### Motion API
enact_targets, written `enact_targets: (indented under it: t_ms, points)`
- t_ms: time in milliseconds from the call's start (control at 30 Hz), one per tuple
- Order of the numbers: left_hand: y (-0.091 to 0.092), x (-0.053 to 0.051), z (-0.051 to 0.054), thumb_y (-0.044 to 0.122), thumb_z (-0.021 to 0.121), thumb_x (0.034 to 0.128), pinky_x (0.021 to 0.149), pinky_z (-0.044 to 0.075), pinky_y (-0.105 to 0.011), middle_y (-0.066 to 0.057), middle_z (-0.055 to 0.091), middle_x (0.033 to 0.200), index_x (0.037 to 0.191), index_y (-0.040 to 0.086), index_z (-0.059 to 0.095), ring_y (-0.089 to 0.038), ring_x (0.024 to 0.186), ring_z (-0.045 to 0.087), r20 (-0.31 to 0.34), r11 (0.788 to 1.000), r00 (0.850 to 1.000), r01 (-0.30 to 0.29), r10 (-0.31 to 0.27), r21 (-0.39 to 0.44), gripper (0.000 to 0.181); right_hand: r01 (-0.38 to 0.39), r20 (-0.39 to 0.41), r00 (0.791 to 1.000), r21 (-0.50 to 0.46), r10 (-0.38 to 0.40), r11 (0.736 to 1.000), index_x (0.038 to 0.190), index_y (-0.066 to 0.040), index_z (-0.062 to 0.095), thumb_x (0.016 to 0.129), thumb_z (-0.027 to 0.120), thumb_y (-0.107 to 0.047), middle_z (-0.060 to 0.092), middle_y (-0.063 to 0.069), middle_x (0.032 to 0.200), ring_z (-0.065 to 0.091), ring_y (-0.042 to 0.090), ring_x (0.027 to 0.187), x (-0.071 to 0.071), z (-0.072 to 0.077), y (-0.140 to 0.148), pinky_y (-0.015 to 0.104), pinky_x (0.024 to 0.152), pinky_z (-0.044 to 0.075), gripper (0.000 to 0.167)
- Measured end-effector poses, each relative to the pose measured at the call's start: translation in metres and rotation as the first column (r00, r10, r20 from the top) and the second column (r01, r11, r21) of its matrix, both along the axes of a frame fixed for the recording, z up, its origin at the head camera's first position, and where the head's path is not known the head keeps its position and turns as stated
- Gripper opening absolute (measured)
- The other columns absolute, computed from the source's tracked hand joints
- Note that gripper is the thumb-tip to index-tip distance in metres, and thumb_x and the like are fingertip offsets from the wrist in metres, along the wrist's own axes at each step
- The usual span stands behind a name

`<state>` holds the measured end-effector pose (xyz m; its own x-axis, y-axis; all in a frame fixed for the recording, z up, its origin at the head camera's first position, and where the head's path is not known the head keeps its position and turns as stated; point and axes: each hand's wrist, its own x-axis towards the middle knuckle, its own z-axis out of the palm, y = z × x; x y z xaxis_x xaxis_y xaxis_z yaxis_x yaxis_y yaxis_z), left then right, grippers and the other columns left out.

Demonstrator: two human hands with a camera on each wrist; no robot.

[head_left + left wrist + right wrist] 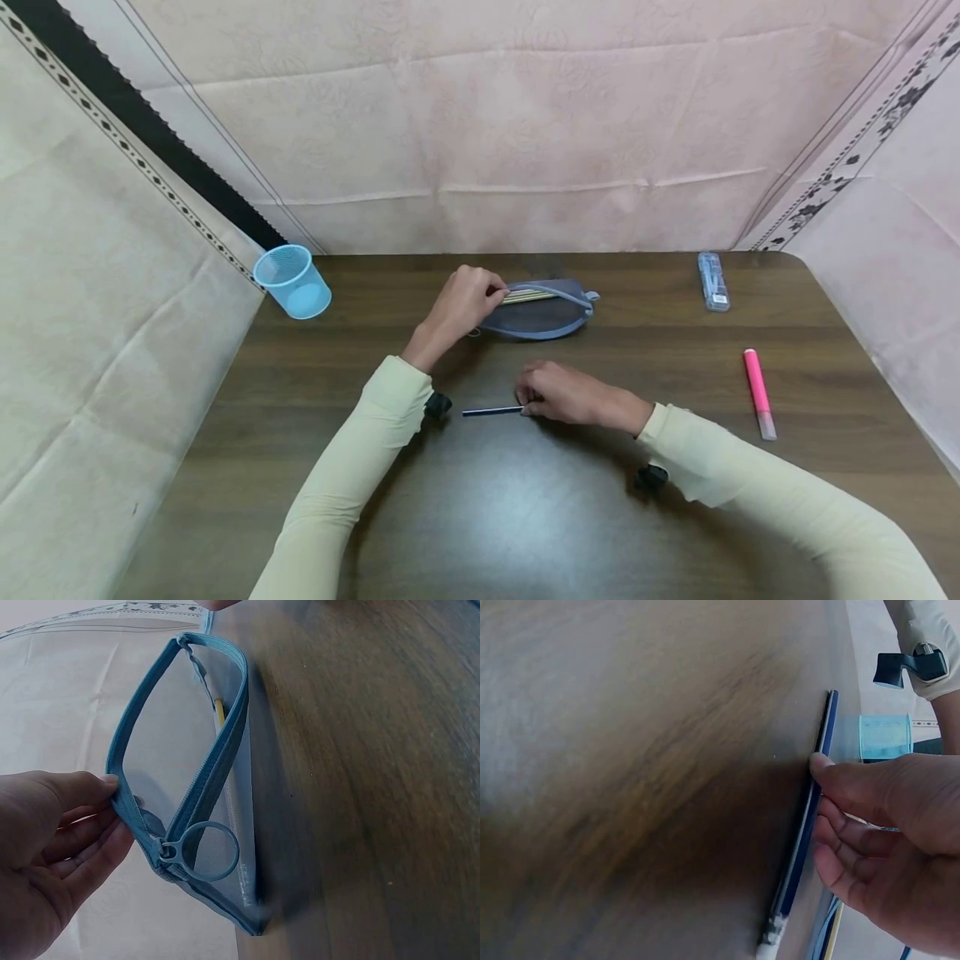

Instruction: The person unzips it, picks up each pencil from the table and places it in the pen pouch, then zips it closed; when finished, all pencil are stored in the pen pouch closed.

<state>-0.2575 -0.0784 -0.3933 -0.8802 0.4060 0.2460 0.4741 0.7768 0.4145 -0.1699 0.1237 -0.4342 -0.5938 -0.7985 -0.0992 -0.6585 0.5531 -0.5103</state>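
Observation:
My left hand (468, 302) pinches the zipped edge of a grey mesh pencil case (536, 317) between thumb and fingers. The case has blue trim and gapes open, and a blue ring pull (211, 851) hangs at its near corner. Inside lie slim yellowish sticks (527, 296), perhaps pencils. Closer to me, my right hand (566, 393) holds a dark blue pencil (799, 851) low over the table, thumb against its side and fingers curled behind. A white eraser (767, 950) shows at one end of this pencil.
A light blue mesh cup (296, 283) stands at the table's back left. On the right are a pink marker (757, 392) and, farther back, a small light blue packaged item (713, 282). Pale cloth (525, 150) hangs behind the wooden table (480, 517).

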Motion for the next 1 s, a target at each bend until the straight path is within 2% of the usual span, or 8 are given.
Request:
enact_targets:
  t_ms: [267,367,467,600,767,833,900,1000]
  points:
    - [0.001,-0.003,0.002,0.018,0.068,0.0972,0.073,0.056,-0.028,-0.007,0.078,0.099,0.103,0.007,0.080,-0.012,0.079,0.067,-0.011,1.000,1.000,0.013,-0.013,-0.001,0.017,-0.007,0.240,0.970,-0.124,0.037,0.992,0.094,-0.009,0.067,0.098,0.066,-0.012,0.065,0.002,0.086,0.058,0.008,0.078,-0.005,0.021,0.007,0.023,0.071,0.050,0.005]
    - [0.000,-0.003,0.002,0.017,0.069,0.0967,0.072,0.056,-0.029,-0.007,0.078,0.099,0.103,0.007,0.080,-0.013,0.078,0.066,-0.013,1.000,1.000,0.012,-0.012,0.007,0.017,0.039,0.433,0.900,-0.214,0.059,0.976,0.105,0.000,0.065,0.099,0.063,-0.011,0.068,0.015,0.093,0.063,0.017,0.086,-0.010,0.028,0.013,0.026,0.078,0.053,0.012]
    - [0.000,-0.003,0.002,0.017,0.069,0.0963,0.072,0.055,-0.028,-0.007,0.078,0.098,0.103,0.007,0.080,-0.014,0.078,0.065,-0.014,1.000,1.000,0.006,-0.006,0.008,0.016,0.119,0.607,0.793,-0.254,0.062,0.960,0.118,0.008,0.062,0.100,0.061,-0.010,0.067,0.024,0.104,0.064,0.023,0.093,-0.014,0.029,0.021,0.028,0.083,0.054,0.025]
    - [0.000,-0.003,0.002,0.018,0.069,0.0966,0.072,0.054,-0.028,-0.006,0.078,0.097,0.103,0.007,0.080,-0.014,0.077,0.064,-0.004,1.000,1.000,-0.004,0.004,0.005,0.017,0.280,0.812,0.581,-0.263,0.056,0.923,0.128,0.012,0.057,0.102,0.058,-0.010,0.068,0.016,0.112,0.064,0.015,0.096,-0.017,0.026,0.030,0.029,0.087,0.054,0.034]
    - [0.001,-0.002,0.002,0.018,0.069,0.0966,0.072,0.054,-0.028,-0.006,0.078,0.097,0.103,0.008,0.080,-0.013,0.078,0.064,0.000,1.000,1.000,-0.008,0.008,0.007,0.017,0.596,0.980,0.153,-0.195,0.128,0.779,0.122,0.002,0.062,0.107,0.045,-0.005,0.071,0.004,0.108,0.067,0.013,0.101,-0.024,0.017,0.039,0.030,0.092,0.056,0.024]
    - [0.002,-0.002,0.002,0.018,0.069,0.0964,0.072,0.054,-0.029,-0.006,0.078,0.098,0.103,0.008,0.080,-0.013,0.079,0.065,-0.003,1.000,1.000,-0.005,0.005,0.003,0.017,0.705,0.987,0.025,-0.130,0.159,0.697,0.115,-0.002,0.066,0.108,0.041,-0.005,0.072,0.006,0.108,0.069,0.015,0.102,-0.029,0.014,0.042,0.029,0.093,0.057,0.026]
    - [0.002,-0.001,0.001,0.019,0.069,0.0965,0.074,0.055,-0.029,-0.006,0.078,0.100,0.104,0.008,0.080,-0.013,0.080,0.065,0.001,1.000,1.000,-0.004,0.004,-0.007,0.017,0.792,0.983,-0.061,-0.058,0.172,0.608,0.108,-0.003,0.069,0.107,0.042,-0.005,0.074,0.008,0.106,0.070,0.016,0.101,-0.037,0.012,0.042,0.029,0.093,0.057,0.027]
    - [0.002,-0.001,0.000,0.020,0.069,0.0969,0.075,0.056,-0.029,-0.006,0.078,0.102,0.105,0.008,0.080,-0.013,0.082,0.066,0.009,1.000,1.000,-0.004,0.004,-0.019,0.018,0.892,0.970,-0.141,0.036,0.200,0.451,0.110,-0.002,0.067,0.106,0.046,-0.006,0.073,0.010,0.102,0.071,0.017,0.098,-0.048,0.011,0.037,0.028,0.093,0.057,0.022]
